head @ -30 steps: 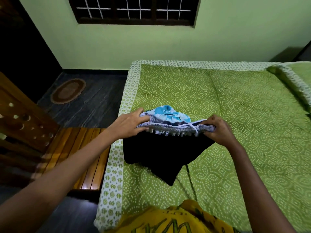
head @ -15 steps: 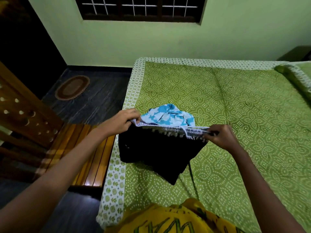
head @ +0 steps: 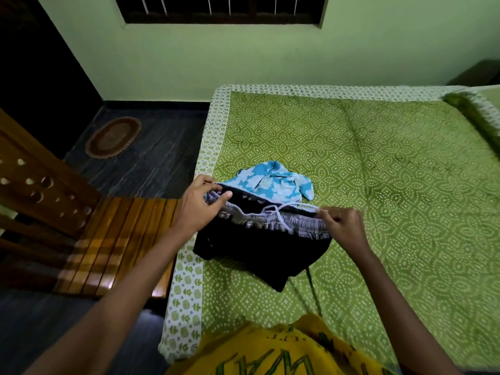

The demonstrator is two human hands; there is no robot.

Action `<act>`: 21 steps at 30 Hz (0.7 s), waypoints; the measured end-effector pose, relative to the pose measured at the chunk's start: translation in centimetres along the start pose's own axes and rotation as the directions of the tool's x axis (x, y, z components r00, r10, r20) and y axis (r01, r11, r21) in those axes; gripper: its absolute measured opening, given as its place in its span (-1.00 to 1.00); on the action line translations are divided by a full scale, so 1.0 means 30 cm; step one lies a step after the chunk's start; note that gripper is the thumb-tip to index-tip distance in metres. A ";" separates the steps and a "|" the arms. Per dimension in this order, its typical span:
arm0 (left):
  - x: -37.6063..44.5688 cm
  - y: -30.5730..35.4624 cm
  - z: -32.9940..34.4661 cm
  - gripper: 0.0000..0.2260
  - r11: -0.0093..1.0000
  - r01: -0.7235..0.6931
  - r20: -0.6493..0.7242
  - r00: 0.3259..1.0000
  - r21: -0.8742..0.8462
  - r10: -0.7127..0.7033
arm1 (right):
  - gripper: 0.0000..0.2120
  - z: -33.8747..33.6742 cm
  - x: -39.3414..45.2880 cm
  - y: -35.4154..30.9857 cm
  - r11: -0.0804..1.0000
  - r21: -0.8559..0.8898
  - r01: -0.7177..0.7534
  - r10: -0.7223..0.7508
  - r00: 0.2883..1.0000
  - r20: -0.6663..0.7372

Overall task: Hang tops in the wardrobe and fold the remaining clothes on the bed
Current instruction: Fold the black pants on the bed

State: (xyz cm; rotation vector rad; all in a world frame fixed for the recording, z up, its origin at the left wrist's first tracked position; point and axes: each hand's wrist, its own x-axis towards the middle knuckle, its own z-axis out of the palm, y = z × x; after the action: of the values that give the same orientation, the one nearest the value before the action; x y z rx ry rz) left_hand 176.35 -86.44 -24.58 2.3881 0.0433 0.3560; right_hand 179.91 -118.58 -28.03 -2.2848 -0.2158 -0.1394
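Note:
A pair of black shorts (head: 259, 250) with a grey elastic waistband and white drawstring lies near the left edge of the green bed (head: 378, 163). My left hand (head: 198, 204) pinches the waistband's left end. My right hand (head: 342, 226) grips its right end, so the band is stretched between them just above the sheet. A blue and white patterned top (head: 273, 182) lies crumpled on the bed right behind the shorts, partly hidden by the waistband.
A wooden slatted bench (head: 116, 239) stands against the bed's left side. Beyond it lie dark floor and an oval mat (head: 113, 136). A pillow (head: 479, 109) sits at the far right. A green wall with a barred window (head: 219, 9) is behind.
Both hands have pulled the waistband towards me and spread it wider, uncovering more of the blue top behind it. The camera has tilted a little.

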 end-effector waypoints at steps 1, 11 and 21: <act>-0.009 0.006 0.024 -0.76 0.999 0.054 -0.065 0.996 -0.008 -0.054 | -0.89 0.013 -0.007 -0.010 0.999 -0.036 0.031 -0.031 1.000 -0.002; -0.014 0.053 0.095 -0.83 0.978 0.202 -0.333 0.920 -0.057 -0.209 | -0.80 0.063 -0.104 -0.038 0.989 -0.029 0.148 -0.144 0.984 0.103; 0.005 0.169 0.079 -0.36 0.997 0.040 0.083 0.996 -0.063 -0.035 | -0.74 0.130 -0.053 -0.182 0.988 0.071 0.138 -0.108 0.940 -0.323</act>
State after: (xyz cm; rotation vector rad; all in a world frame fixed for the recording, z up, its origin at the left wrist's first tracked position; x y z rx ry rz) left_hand 176.79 -91.74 -22.86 2.3325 0.0386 0.2377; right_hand 177.39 -112.27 -26.86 -2.1194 -0.1919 -0.5478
